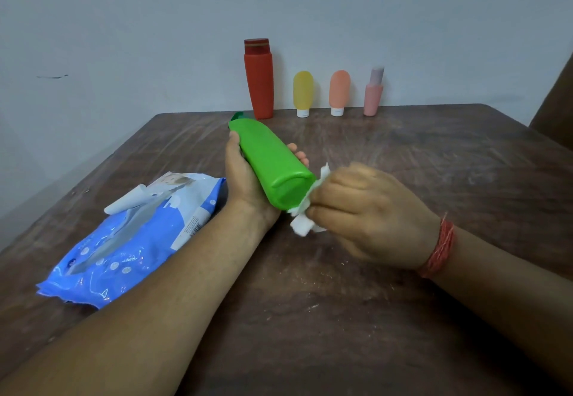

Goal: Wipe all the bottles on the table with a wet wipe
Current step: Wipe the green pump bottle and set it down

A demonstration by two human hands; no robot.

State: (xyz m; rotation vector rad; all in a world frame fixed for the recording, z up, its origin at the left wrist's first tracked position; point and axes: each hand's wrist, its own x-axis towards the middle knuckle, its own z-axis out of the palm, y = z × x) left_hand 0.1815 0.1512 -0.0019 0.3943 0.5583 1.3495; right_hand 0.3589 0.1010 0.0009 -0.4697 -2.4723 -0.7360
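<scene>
There is a single view, taken from the person's head, looking forward and down across the brown table (pixel 403 318) toward the pale wall (pixel 155 23) at its far edge. It sits close: both forearms enter from the bottom corners and the left hand (pixel 245 175) and right hand (pixel 369 212) fill the middle of the frame. The wide lens bows the table's edges and takes in its whole depth, from the near edge out of frame below to the row of bottles (pixel 319 91) standing by the wall.
</scene>
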